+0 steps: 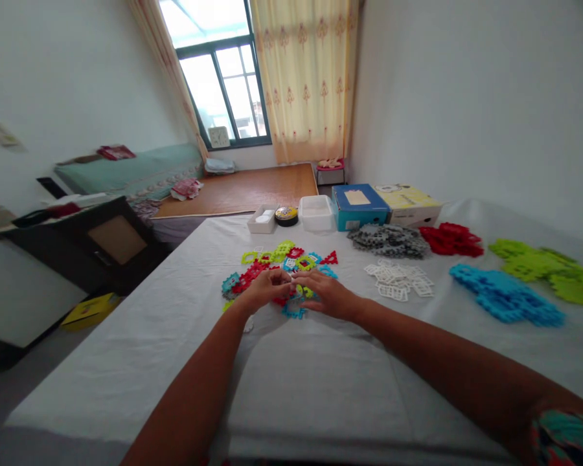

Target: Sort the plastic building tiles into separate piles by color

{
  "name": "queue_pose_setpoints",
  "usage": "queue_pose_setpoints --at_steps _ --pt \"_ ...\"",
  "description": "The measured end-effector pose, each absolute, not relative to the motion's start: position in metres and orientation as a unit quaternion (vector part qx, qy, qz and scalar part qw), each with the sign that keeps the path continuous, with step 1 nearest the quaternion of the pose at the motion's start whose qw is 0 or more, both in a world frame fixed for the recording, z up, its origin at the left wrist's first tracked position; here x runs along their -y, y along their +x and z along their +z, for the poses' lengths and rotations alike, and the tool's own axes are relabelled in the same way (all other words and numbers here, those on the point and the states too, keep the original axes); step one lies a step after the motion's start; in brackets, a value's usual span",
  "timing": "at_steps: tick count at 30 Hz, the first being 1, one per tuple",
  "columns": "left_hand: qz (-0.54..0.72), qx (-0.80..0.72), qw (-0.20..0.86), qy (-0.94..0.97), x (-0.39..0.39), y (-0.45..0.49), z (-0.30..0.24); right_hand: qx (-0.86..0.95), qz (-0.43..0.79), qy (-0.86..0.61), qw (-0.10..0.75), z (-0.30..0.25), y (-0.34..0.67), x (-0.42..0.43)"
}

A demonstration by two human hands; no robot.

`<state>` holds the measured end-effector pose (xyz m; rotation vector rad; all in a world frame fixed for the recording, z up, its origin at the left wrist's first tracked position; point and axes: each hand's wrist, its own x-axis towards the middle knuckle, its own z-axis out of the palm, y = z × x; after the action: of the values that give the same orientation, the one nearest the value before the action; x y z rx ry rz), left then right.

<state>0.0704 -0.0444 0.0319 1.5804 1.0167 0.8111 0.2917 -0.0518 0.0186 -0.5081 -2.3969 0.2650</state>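
Observation:
My left hand [271, 288] is closed in a pinch over the mixed pile, its fingertips meeting those of my right hand [328, 294]. A small pale bit shows between them, looking like a white plastic building piece, mostly hidden by the fingers. Around and under both hands lie interlocking plastic building pieces with notched edges: red pieces [245, 279] on the left, lime green frames [284, 248] behind, and a blue frame [294, 312] below the right palm. A teal piece [230, 283] lies beside the left hand.
To the right are sorted piles: grey pieces [388, 241], red pieces [451, 239], white pieces [401, 279], blue pieces [508, 294] and green pieces [547, 268]. Behind stand a blue box [359, 207], a yellow-and-white box [408, 204], a clear tub [315, 213], a round tin [286, 216] and a small white box [262, 220].

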Motion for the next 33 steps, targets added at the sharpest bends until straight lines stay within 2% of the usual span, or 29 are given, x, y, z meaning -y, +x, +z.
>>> queue_pose_setpoints --at_steps 4,10,15,20,24,27,33 --pt "0.336 -0.429 0.531 0.649 0.051 0.069 0.044 0.918 0.036 -0.223 0.326 0.028 0.309 0.034" --pt "0.397 -0.489 0.442 0.639 0.045 0.059 0.049 0.724 -0.101 -0.550 0.404 0.043 0.401 -0.030" --pt "0.404 -0.513 0.331 0.681 0.035 0.053 0.037 0.639 -0.144 -0.653 0.380 0.032 0.458 -0.054" --pt "0.295 -0.445 0.184 0.825 0.039 0.060 0.030 0.720 -0.115 -0.557 0.399 0.028 0.424 -0.046" --pt "0.229 -0.405 0.130 0.875 0.041 0.063 0.027 0.873 0.054 -0.374 0.309 0.025 0.368 -0.022" --pt "0.219 -0.435 0.107 0.867 0.039 0.055 0.027 0.921 0.125 -0.286 0.232 0.021 0.342 -0.003" --pt "0.178 -0.530 0.042 0.828 0.039 0.043 0.035 0.920 0.203 -0.255 0.216 0.024 0.338 0.011"
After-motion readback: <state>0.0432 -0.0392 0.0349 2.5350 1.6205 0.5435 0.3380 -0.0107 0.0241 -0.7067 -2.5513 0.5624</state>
